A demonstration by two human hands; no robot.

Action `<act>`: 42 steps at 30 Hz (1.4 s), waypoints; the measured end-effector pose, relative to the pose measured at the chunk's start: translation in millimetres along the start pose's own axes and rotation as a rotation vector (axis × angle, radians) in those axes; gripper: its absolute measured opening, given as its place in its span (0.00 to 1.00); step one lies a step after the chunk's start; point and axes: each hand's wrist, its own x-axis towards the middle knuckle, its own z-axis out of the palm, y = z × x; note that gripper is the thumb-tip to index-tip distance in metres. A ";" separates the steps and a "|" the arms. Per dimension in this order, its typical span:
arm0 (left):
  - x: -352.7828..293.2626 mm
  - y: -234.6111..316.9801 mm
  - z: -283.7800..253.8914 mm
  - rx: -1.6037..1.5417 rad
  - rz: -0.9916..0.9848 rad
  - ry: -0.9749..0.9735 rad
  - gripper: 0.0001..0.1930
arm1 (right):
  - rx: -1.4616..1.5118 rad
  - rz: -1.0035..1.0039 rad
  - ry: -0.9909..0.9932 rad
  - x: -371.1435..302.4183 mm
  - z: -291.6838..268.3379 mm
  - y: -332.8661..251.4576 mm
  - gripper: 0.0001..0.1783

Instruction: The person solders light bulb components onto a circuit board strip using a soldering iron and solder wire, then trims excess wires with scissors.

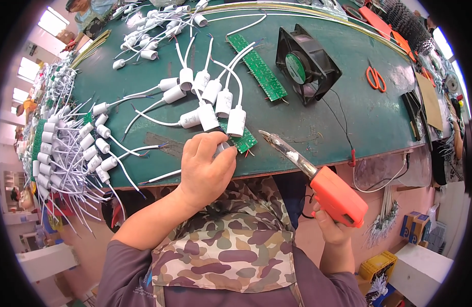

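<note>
My right hand is closed around the grip of a red soldering gun. Its long metal barrel slants up and left, the tip ending just right of a small green circuit board. My left hand is closed in a pinch at the bench's near edge, beside that board. A dark, partly clear piece shows at its fingertips, but the fingers hide what it is. Just above them stands a white cylindrical part with a cable, among several similar white wired cylinders.
A long green circuit board lies beyond the cylinders, beside a black fan. Orange-handled scissors rest farther right. Many wired white cylinders are heaped at the left and far side. A red clip on a lead hangs at the near edge.
</note>
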 end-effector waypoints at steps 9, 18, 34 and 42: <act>1.1 1.4 -2.4 0.002 0.010 -0.005 0.12 | 0.046 0.003 0.064 -3.0 -0.4 -0.6 0.22; 48.7 -28.1 -38.7 0.000 0.132 -0.055 0.18 | 0.121 0.052 0.167 -8.3 -6.3 -3.8 0.22; 114.8 -61.0 6.0 0.048 0.448 -0.779 0.27 | 0.330 0.126 0.241 -1.1 -17.7 -26.4 0.23; 148.3 -67.2 -92.0 -0.119 0.127 -0.551 0.28 | 0.247 -0.031 0.520 21.5 -9.7 -47.0 0.30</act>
